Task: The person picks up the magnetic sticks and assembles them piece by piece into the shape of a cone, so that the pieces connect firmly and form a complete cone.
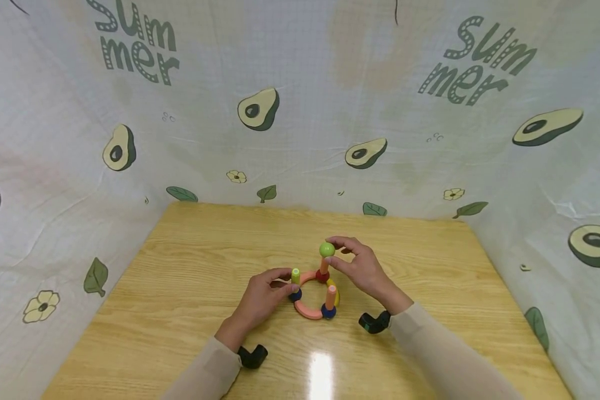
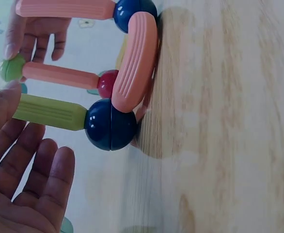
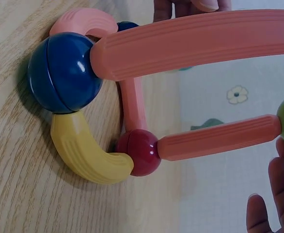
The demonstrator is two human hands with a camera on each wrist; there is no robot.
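A ring of curved pieces and balls lies on the table, with upright sticks on three of its balls. My left hand (image 1: 264,295) pinches the green stick (image 2: 52,111), which stands on a dark blue ball (image 2: 110,124). With thumb and fingers my right hand (image 1: 364,270) holds a green ball (image 1: 327,249) at the top of a pink stick (image 3: 219,137). That stick's lower end meets a red ball (image 3: 139,152). Another pink stick (image 1: 331,298) rises from the nearer blue ball (image 3: 64,73). Curved pink pieces (image 2: 136,63) and a curved yellow piece (image 3: 86,150) join the balls.
The wooden table (image 1: 195,255) carries the build near its middle. A printed cloth (image 1: 310,111) with avocados hangs behind and along both sides. Black wrist cameras (image 1: 253,356) sit on both wrists, just above the table in the head view.
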